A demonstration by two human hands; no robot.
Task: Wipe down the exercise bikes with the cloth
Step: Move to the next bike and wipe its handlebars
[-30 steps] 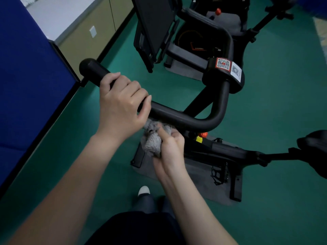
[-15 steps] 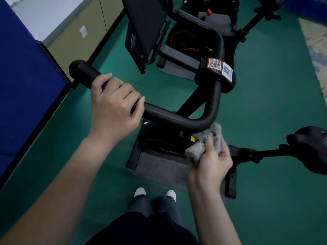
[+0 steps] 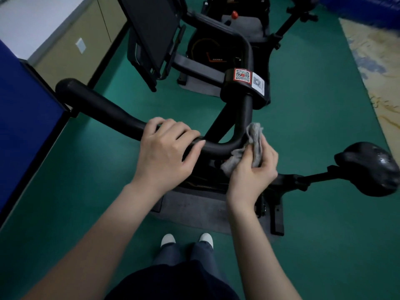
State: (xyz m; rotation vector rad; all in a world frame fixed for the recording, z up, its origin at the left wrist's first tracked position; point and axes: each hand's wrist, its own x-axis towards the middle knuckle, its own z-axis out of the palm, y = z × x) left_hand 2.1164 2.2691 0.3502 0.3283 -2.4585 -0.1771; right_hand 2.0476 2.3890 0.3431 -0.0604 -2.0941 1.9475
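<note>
A black exercise bike stands in front of me, its curved handlebar running from upper left to a bend at centre. My left hand grips the bar just left of the bend. My right hand holds a crumpled grey cloth and presses it against the outer side of the bend, where the bar turns up toward a clamp with QR-code stickers. The bike's black saddle sticks out at the right.
A second black exercise bike stands behind on the green floor. A blue padded panel and beige cabinets line the left side. A patterned mat lies at right. My feet stand by the bike's grey base mat.
My right hand carried the cloth from under the bar near my left hand rightward and up to the bend. My left hand slid right along the handlebar.
</note>
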